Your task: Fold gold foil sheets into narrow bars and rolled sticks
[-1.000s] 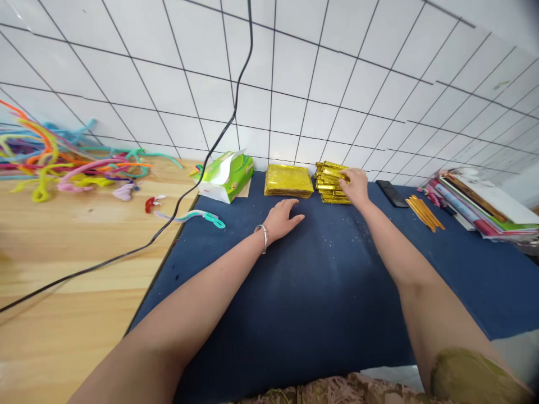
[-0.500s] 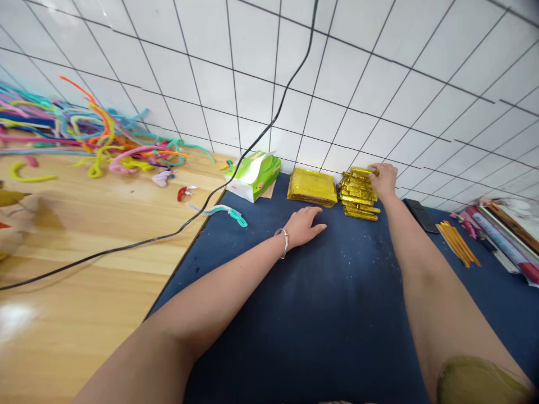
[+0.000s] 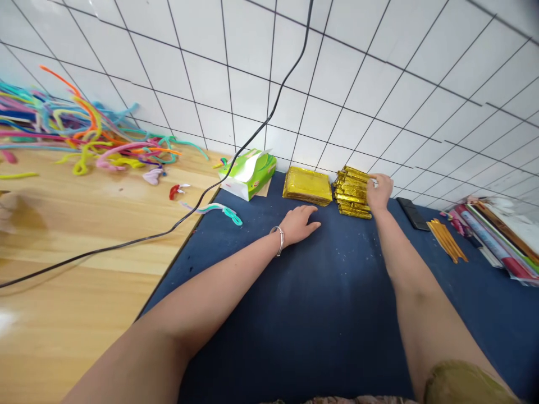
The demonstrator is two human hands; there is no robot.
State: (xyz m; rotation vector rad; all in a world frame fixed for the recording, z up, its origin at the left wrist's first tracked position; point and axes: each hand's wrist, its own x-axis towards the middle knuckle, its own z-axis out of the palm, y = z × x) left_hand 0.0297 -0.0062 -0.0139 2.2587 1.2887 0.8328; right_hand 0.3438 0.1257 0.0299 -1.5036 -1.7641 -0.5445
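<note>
My left hand rests on the dark blue mat, fingers apart and nothing in it, just in front of a flat stack of gold foil sheets. A silver bangle circles that wrist. To the right of the stack lies a pile of narrow gold foil strips. My right hand is at the right edge of this pile, its fingers bent against the strip ends. Whether a strip is pinched between those fingertips is too small to tell.
A green tissue box stands left of the stack by the tiled wall. Colourful fuzzy stems cover the wooden table's back left. A black cable crosses the left side. Rightward lie a black phone, gold ties and stacked packets.
The upper strips of the gold pile now lie tilted, and my right hand sits slightly lower against their ends. My left hand stays in place; the whole view has shifted a little.
</note>
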